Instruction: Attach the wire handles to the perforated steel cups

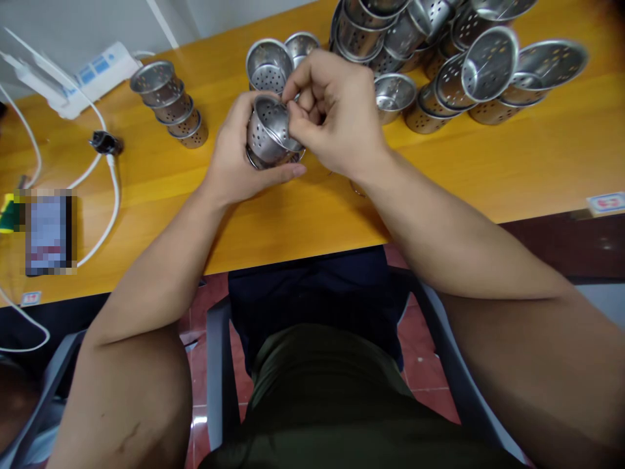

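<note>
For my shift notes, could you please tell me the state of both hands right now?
Left hand: closed around a perforated metal cup, holding it.
Right hand: fingers curled in at the same cup; whether they grip anything cannot be told.

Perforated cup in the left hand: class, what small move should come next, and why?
Perhaps a small tug by the right hand, since its fingers are bunched over one side of the perforated cup, while the left hand holds the other.

Yellow wood-grain tabletop (293, 225); on it, a stack of perforated metal cups (174, 111) toward the left; more cup stacks (452, 83) back right; white power strip (92, 78); blurred phone (47, 231).
</note>
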Available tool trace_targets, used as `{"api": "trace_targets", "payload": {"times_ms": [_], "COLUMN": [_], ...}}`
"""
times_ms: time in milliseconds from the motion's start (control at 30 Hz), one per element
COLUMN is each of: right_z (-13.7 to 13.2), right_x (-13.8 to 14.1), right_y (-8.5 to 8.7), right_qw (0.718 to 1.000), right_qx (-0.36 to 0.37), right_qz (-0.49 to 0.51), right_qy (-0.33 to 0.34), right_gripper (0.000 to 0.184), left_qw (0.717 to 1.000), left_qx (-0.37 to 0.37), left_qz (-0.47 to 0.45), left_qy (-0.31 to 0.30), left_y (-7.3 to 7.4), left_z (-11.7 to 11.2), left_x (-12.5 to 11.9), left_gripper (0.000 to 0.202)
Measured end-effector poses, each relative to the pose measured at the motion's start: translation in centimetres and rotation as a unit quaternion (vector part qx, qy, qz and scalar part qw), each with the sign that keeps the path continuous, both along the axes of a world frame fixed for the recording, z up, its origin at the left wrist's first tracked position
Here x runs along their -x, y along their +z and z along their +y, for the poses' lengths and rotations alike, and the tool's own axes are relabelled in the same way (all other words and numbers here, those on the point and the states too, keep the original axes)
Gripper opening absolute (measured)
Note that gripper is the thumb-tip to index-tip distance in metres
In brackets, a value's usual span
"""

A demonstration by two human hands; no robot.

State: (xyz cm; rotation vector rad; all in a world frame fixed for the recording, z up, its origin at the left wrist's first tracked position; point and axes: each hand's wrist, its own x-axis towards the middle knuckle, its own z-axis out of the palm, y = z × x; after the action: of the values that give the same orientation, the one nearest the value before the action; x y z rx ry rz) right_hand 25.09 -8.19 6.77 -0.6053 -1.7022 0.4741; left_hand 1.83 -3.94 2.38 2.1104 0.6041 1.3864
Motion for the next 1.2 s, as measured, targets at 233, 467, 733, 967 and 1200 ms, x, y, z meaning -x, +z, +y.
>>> {"api": "trace_targets", "payload": {"times_ms": [233,467,733,967,1200], "right_z": [0.9,0.6,-1.1,-0.2,0.0], "right_x": [0.7,1.0,-1.5,-0.8,-0.7], "right_y": [-0.5,0.2,2.1,1.5,1.3], "right_qw": [0.998,0.994,0.973,0.959,0.967], "right_qx": [0.030,0.100,0.106,0.104,0.084], "right_qz": [0.051,0.015,0.057,0.045,0.050], "right_qy": [0.020,-0.038,0.196,0.259,0.234], "right_gripper": [0.049,0.050,0.015,0.059,0.052], "left_qw": [0.998,0.997,0.996,0.992,0.996], "left_qx": [-0.049,-0.039,0.041,0.005,0.031], "left_qz": [-0.009,0.039,-0.062,-0.128,-0.068], "left_qy": [0.047,0.061,-0.043,0.010,0.054], "left_y": [-1.5,-0.7,-2.0,-4.6,-1.1], "left_z": [0.2,-0.6,0.4,3.2,0.8], "left_x": [-0.6,-0.7,0.2,-0.7,0.5], "left_gripper": [0.117,0.083,0.080,0.098,0.092]}}
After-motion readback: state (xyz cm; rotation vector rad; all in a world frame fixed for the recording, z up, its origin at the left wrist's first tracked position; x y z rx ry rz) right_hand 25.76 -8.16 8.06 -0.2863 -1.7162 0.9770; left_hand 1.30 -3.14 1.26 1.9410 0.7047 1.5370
